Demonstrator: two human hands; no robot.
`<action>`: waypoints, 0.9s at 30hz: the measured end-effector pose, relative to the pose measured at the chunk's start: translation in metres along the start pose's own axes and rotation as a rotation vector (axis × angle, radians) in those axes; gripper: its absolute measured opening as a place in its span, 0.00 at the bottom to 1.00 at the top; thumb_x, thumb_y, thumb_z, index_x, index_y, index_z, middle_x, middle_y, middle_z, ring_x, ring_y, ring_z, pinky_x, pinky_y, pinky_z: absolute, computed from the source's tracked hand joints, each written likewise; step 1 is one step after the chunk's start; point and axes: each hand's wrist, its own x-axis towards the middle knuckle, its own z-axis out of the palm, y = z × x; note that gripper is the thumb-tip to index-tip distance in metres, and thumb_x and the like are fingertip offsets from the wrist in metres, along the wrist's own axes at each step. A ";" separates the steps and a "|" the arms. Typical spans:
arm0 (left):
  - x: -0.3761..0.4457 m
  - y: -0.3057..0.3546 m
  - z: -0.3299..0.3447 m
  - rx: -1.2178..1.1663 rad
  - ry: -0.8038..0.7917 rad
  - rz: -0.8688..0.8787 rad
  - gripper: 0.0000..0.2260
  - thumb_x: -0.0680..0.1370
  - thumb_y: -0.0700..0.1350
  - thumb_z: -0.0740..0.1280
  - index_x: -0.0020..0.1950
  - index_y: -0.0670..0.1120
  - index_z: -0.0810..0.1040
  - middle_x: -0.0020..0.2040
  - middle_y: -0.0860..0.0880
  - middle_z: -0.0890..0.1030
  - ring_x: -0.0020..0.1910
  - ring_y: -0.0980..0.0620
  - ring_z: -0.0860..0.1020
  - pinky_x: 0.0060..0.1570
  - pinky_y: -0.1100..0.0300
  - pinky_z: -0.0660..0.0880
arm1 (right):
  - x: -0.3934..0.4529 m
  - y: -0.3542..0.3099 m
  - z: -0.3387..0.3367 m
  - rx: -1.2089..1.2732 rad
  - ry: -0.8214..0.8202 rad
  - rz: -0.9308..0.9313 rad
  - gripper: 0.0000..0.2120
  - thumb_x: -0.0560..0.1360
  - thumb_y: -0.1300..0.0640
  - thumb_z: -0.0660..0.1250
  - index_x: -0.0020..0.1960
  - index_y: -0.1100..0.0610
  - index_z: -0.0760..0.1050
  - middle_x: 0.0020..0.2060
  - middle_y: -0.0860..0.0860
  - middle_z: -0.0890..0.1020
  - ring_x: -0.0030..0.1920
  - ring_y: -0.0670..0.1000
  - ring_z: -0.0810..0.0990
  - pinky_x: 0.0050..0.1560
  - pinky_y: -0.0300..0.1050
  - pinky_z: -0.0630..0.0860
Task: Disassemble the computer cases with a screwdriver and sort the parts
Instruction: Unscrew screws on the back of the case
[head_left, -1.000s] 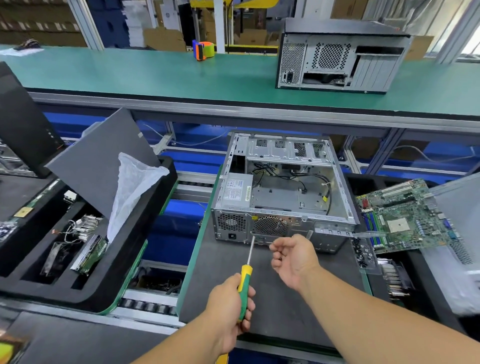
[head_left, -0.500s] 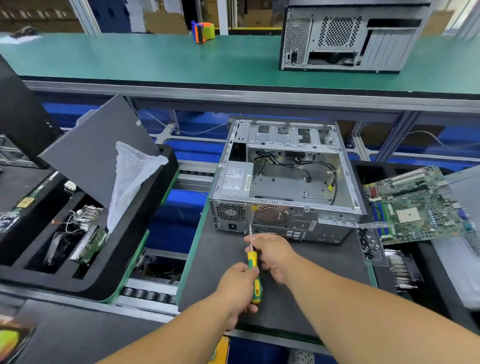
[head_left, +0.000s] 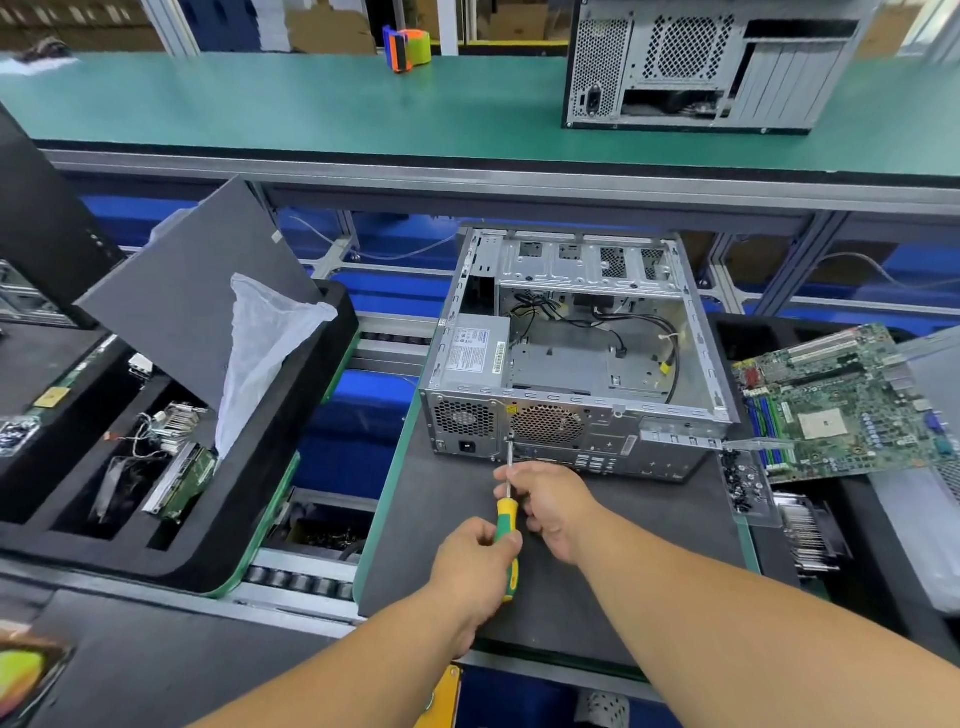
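Note:
An open silver computer case (head_left: 576, 364) lies on a dark mat (head_left: 431, 509), its rear panel facing me, with the power supply (head_left: 475, 351) and loose cables inside. My left hand (head_left: 475, 564) grips the yellow-green handle of a screwdriver (head_left: 506, 525). Its tip touches the rear panel beside the fan grille. My right hand (head_left: 550, 501) pinches the metal shaft just above the handle.
A removed motherboard (head_left: 841, 405) lies at the right, beside a clear tray of screws (head_left: 745, 486). A black foam tray (head_left: 171, 457) with parts, a grey panel and a plastic bag sits at the left. Another case (head_left: 706, 62) and a tape dispenser (head_left: 408, 47) stand on the green bench.
The screwdriver has moved forward until its tip reaches the case's rear panel. My right hand went from hovering open to pinching the shaft.

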 end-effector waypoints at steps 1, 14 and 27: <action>0.001 -0.001 0.001 0.010 0.019 0.011 0.08 0.82 0.54 0.68 0.49 0.51 0.78 0.45 0.48 0.81 0.41 0.51 0.77 0.37 0.57 0.76 | 0.000 0.000 0.000 -0.001 -0.002 -0.004 0.11 0.83 0.62 0.62 0.49 0.60 0.83 0.37 0.55 0.84 0.22 0.41 0.74 0.20 0.34 0.64; -0.003 0.003 0.004 0.349 0.212 0.171 0.17 0.74 0.62 0.74 0.44 0.54 0.70 0.38 0.53 0.78 0.35 0.56 0.77 0.31 0.59 0.68 | -0.003 -0.001 -0.001 -0.031 0.000 0.003 0.14 0.84 0.60 0.60 0.49 0.56 0.84 0.34 0.48 0.84 0.22 0.40 0.70 0.30 0.41 0.58; -0.002 0.003 0.005 -0.104 0.006 -0.010 0.14 0.85 0.55 0.62 0.51 0.47 0.79 0.47 0.44 0.81 0.40 0.49 0.77 0.36 0.55 0.81 | 0.004 0.001 0.000 -0.016 0.035 0.037 0.10 0.83 0.60 0.63 0.48 0.57 0.83 0.34 0.51 0.84 0.24 0.45 0.71 0.24 0.37 0.59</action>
